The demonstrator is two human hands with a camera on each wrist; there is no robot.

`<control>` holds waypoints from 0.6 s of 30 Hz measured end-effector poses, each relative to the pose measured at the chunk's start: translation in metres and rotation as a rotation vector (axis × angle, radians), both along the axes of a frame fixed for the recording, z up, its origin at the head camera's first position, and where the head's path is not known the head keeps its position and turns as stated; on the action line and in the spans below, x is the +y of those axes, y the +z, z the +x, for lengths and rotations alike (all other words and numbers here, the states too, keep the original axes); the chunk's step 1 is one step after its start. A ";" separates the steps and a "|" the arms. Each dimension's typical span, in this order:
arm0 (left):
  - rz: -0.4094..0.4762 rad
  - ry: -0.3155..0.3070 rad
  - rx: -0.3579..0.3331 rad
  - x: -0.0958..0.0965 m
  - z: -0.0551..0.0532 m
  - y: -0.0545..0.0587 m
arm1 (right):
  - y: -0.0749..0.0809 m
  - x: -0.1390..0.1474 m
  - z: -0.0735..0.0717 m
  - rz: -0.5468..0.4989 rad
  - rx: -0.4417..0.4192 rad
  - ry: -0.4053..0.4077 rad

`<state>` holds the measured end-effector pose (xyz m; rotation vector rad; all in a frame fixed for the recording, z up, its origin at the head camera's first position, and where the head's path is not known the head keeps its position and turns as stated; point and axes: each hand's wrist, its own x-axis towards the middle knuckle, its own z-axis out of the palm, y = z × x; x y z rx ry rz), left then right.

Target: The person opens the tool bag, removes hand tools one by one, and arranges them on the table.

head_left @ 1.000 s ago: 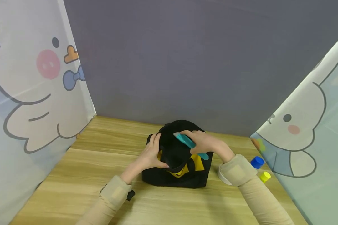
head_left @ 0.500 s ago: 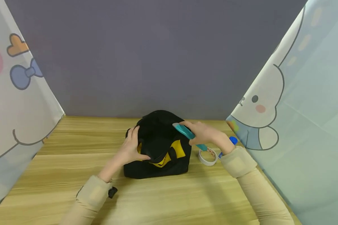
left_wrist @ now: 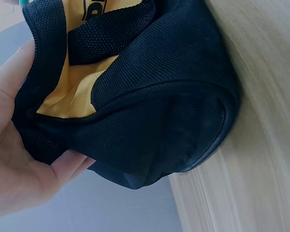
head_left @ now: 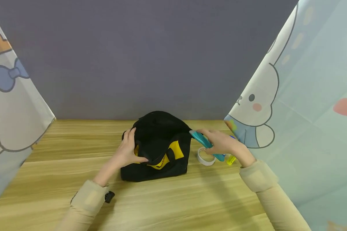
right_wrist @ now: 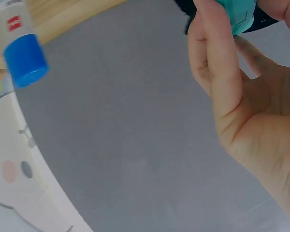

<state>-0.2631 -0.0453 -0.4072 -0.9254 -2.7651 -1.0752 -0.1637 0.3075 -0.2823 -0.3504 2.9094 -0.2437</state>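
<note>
In the head view my left hand point(head_left: 122, 154) grips the rim of a black and yellow fabric bag point(head_left: 156, 128). Its thumb and fingers hold the zip edge apart, and the mouth gapes; the inside looks dark. In the left wrist view, the bag's side point(left_wrist: 169, 116) rests on the wood, and fingertips point(left_wrist: 72, 162) curl over the cloth. My right hand point(head_left: 221, 142) grips a slim teal utility knife point(head_left: 201, 138) with a greyish tip, just right of the bag's opening. Only one teal end point(right_wrist: 239, 17) shows in the right wrist view.
A white tape roll point(head_left: 200, 158) lies right of the bag. Beyond it are a yellow marker-like stick point(head_left: 231, 159) and a glue stick with a blue cap point(right_wrist: 26, 60). A small black object point(head_left: 109, 196) is by my left wrist. A grey wall point(head_left: 138, 64) stands behind.
The head view has turned right. My right hand has moved the utility knife rightward, from over the bag to beside it. My left hand still holds the bag's rim.
</note>
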 end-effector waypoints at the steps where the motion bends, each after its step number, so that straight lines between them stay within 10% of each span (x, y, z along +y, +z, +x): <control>1: 0.000 -0.001 -0.010 0.000 0.000 0.000 | -0.001 0.003 0.002 -0.006 -0.004 -0.011; 18: 0.001 -0.004 -0.014 -0.017 0.000 0.003 | -0.034 0.043 0.038 -0.069 -0.038 -0.113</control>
